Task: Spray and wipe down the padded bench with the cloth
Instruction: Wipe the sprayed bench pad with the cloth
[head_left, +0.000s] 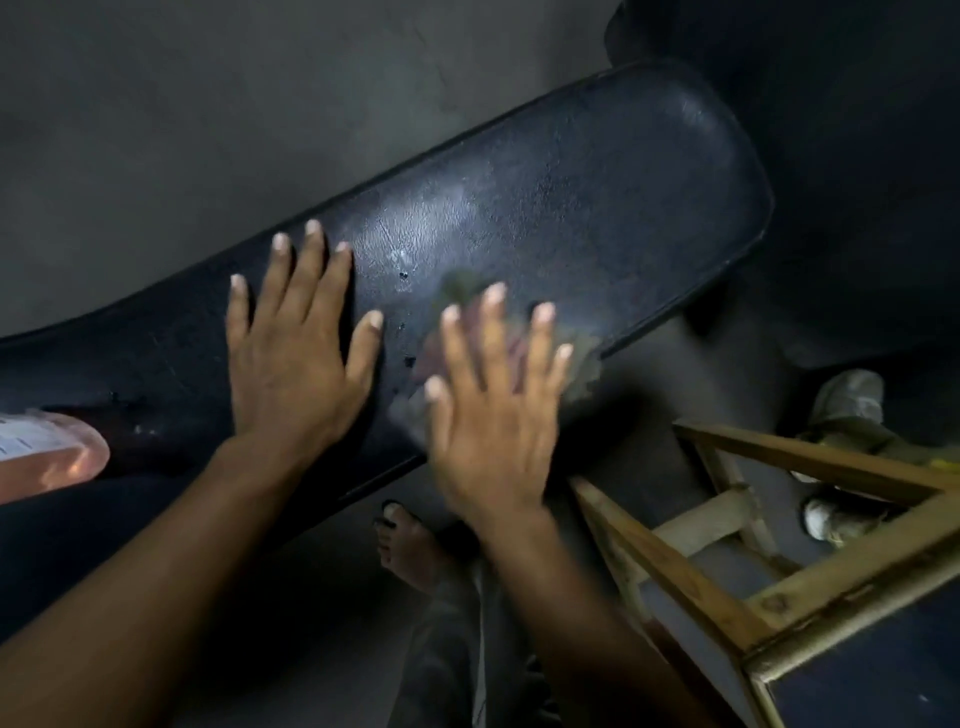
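Grey concrete floor (156, 130) is filling the background, and the black padded bench (597, 197) is running diagonally across it, from the lower left up to a rounded end at the upper right. Its vinyl is showing pale, dull streaks and a few small dark spots just ahead of the two hands.

Lying flat on the padding is the left hand (291, 353), fingers straight and spread, palm down, gripping nothing. Just to its right, the right hand (493, 415) is also lying flat with its fingers straight and fanned, pressing on the cloth (584, 364). The cloth is sitting under that palm on the near edge of the bench, blurred, with a greyish fringe showing past the fingertips and beyond the little finger, where it is hanging slightly over the bench's edge. The right hand itself is smeared with motion blur, while the left is looking sharp.

Well to the left of the left hand, at the frame's edge, a bottle of orange liquid (47, 452) with a white label is lying on the bench. Below the right wrist a bare foot in a sandal (405, 540) is standing on the floor. To the right of the right forearm a wooden stool frame (779, 519) is standing, with pale shoes (847, 400) lying beyond it.
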